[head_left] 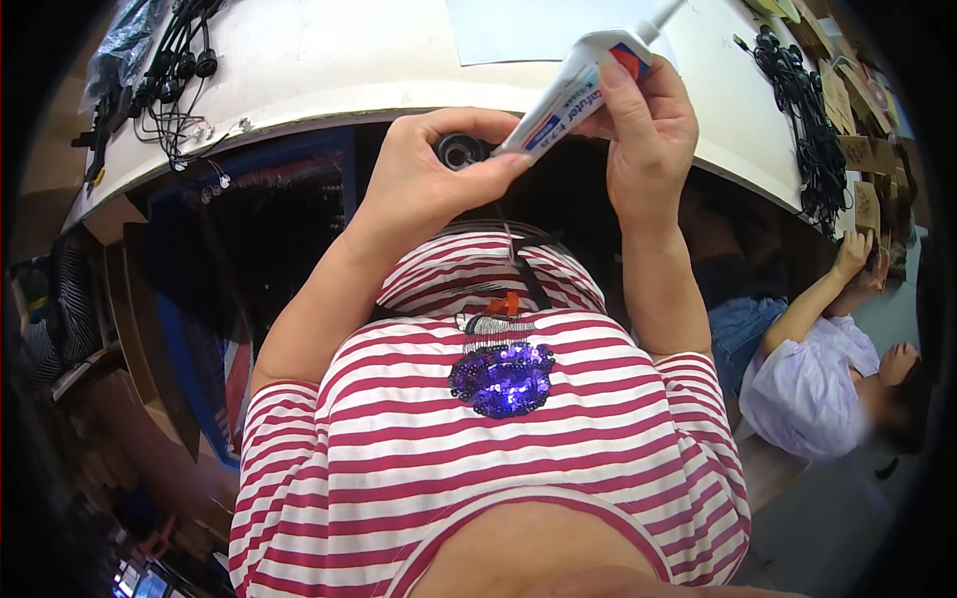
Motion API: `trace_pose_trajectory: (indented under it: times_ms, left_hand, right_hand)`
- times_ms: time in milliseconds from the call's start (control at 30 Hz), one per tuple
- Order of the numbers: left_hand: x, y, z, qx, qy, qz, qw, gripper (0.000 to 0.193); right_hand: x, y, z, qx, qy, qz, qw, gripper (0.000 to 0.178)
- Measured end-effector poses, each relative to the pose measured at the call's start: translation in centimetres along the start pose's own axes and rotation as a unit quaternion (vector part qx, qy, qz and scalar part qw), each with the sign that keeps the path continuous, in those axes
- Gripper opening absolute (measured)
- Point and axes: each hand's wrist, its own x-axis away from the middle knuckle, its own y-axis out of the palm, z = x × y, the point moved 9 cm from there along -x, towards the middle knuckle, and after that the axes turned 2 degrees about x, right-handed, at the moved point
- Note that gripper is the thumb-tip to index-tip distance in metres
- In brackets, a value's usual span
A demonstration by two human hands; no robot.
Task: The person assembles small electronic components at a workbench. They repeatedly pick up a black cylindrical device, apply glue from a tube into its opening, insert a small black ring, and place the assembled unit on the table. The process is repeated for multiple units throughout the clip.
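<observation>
My right hand (653, 149) grips a white squeeze tube (560, 108) with blue and orange-red print, thumb on its near face. The tube is tilted, its narrow pale nozzle (662, 16) pointing up and to the right, over the table edge. My left hand (419, 169) is closed around a small black round part (461, 150) with a hole in its face, held between thumb and forefinger. The left thumb tip meets the lower end of the tube. A thin dark strand hangs below the hands, and I cannot make out what it joins.
The white table (349, 60) curves across the top, with a pale sheet (498, 30) on it. Black cables (179, 65) lie at the left, and bundled black cables (797, 110) at the right. Cardboard pieces (865, 154) lie beyond, where a co-worker (807, 384) sits at far right.
</observation>
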Motion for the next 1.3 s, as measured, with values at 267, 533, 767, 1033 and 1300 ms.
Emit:
trace_pose_trajectory:
  times_ms: [267, 533, 767, 1033, 1300]
  left_hand:
    - [-1.7, -0.9, 0.1, 0.085, 0.002, 0.011, 0.996, 0.014]
    - [-2.6, -1.0, -1.2, 0.127, -0.025, 0.017, 0.991, 0.012]
    - [-2.9, -0.6, -0.8, 0.109, -0.034, 0.023, 0.993, 0.012]
    - [-2.9, -0.4, 0.4, 0.06, -0.045, -0.022, 0.997, 0.023]
    - [-3.6, -2.1, 0.6, 0.11, -0.023, 0.04, 0.993, 0.024]
  right_hand:
    - [-0.1, 2.6, 1.6, 0.005, 0.118, -0.096, 0.988, 0.027]
    - [-1.1, 3.0, 2.3, 0.016, 0.125, -0.117, 0.985, 0.017]
    - [-2.4, 2.7, 2.3, -0.012, 0.121, -0.096, 0.988, 0.018]
    - [-3.0, 2.5, 2.0, 0.03, 0.091, -0.108, 0.99, 0.022]
    - [-0.9, 4.3, 1.9, 0.175, 0.06, -0.164, 0.969, 0.03]
